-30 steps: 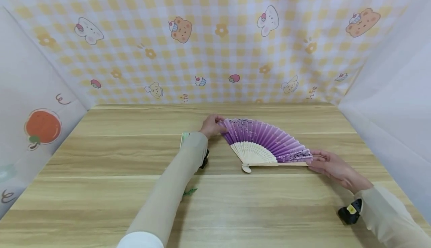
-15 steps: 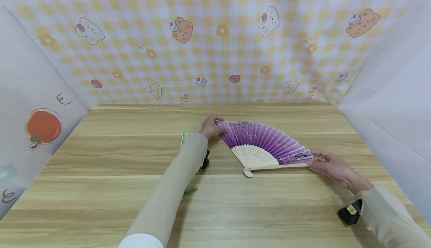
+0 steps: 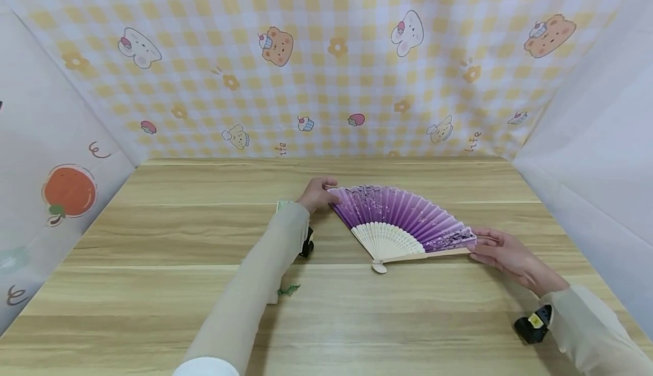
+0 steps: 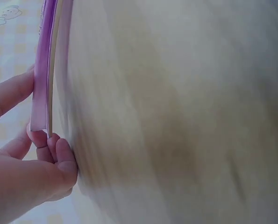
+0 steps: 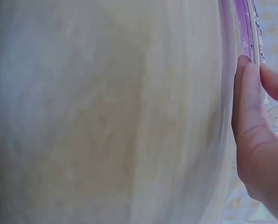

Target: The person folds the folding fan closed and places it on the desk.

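Note:
A spread folding hand fan (image 3: pixel 408 217) of purple pleated fabric, with pale slatted ribs, lies over the wood-grain table. Its pivot end points toward the person. My left hand (image 3: pixel 315 193) grips the far left corner of the fan. In the left wrist view, a finger of that hand rests on the purple fabric (image 4: pixel 41 88), while the thumb and other fingers bend near the outer rib's tip. At the right, my right hand (image 3: pixel 510 260) pinches the end of the other outer rib; the right wrist view has its fingertips against the fan's edge (image 5: pixel 245 32).
The wood-grain table (image 3: pixel 398 325) runs back to a yellow checked cloth (image 3: pixel 336 75). White side walls (image 3: pixel 586 155) stand left and right. Partly hidden by the left sleeve are a green-edged item (image 3: pixel 279 205) and a small green sprig-like piece (image 3: pixel 291 290).
The fan's pivot end has shifted slightly toward the person and to the right. My left hand has moved a little left and nearer with its corner; my right hand has barely moved.

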{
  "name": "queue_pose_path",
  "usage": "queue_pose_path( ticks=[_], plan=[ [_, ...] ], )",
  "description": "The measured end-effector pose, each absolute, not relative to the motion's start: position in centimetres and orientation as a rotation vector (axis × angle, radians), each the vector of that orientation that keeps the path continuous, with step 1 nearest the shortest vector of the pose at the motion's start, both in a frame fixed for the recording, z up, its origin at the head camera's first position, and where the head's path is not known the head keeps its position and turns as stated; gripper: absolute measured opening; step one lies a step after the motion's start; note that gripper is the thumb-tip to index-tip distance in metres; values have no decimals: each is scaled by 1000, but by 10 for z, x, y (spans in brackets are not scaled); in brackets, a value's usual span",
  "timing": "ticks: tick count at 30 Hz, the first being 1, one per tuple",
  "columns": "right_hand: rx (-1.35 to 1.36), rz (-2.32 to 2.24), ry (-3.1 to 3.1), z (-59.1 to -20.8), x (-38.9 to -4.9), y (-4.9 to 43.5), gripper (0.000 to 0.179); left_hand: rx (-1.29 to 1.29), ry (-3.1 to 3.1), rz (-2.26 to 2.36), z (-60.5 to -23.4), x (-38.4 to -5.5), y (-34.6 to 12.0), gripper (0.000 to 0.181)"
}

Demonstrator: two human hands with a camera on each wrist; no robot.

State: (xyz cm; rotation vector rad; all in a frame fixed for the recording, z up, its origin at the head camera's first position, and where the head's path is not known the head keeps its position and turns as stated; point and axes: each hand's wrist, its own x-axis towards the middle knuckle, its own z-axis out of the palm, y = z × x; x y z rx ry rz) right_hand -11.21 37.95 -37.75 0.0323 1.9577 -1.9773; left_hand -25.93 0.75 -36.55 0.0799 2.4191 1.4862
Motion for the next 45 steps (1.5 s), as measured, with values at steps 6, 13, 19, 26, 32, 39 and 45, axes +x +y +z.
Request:
queue_pose_path(
  ticks=[6, 13, 19, 26, 32, 39, 45],
  plan=[
    [-65, -2092, 1840, -381, -111, 381, 26, 135, 2404, 1514, -379, -271, 0, 50],
    [-86, -2186, 1713, -380, -110, 380, 27, 56, 2347, 1511, -375, -269, 1, 46],
    [-66, -2249, 1628, -377, -108, 378, 29, 53, 2298, 1521, -362, -256, -2, 45],
    [-48, -2373, 1571, -375, -105, 376, 28, 55, 2220, 1570, -356, -251, -6, 50],
    [31, -2426, 1603, -372, -103, 374, 25, 57, 2204, 1554, -352, -248, -9, 51],
    [68, -2440, 1580, -369, -102, 373, 21, 176, 2206, 1502, -351, -244, -16, 51],
    [94, -2460, 1565, -367, -101, 375, 22, 272, 2220, 1497, -352, -239, -23, 44]
  ],
)
